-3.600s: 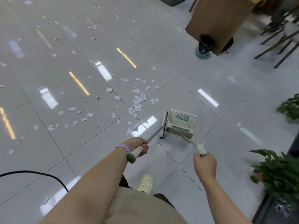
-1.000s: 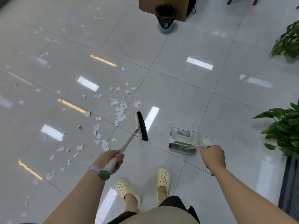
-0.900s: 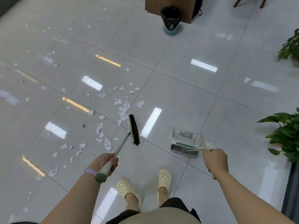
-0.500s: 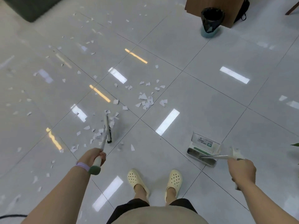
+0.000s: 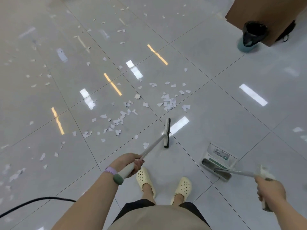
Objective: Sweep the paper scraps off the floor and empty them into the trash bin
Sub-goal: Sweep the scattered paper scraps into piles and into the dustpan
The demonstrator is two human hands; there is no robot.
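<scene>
Head view. Task progress, judged from the layout: early. Paper scraps (image 5: 167,101) remain strewn over the tiled floor (image 5: 216,113), densest in a loose band ahead of the person's feet and thinning toward the far left and upper left. The dustpan (image 5: 217,159) shows no scraps inside as far as can be seen, and the trash bin (image 5: 250,36), lined with a dark bag, stands well apart at upper right beside a brown cabinet (image 5: 272,14). Gathering, loading the pan and emptying it all appear to lie ahead.

Left hand (image 5: 128,165): fingers curled round the broom handle just above its green end cap. The broom (image 5: 167,132) has its head on the floor, to the right of the nearest scraps and between them and the dustpan.

Right hand (image 5: 269,190): closed around the grip of the dustpan's long handle; the pan rests on the floor, mouth facing away from the person, near the right foot. A black cable (image 5: 33,202) crosses the lower left.
</scene>
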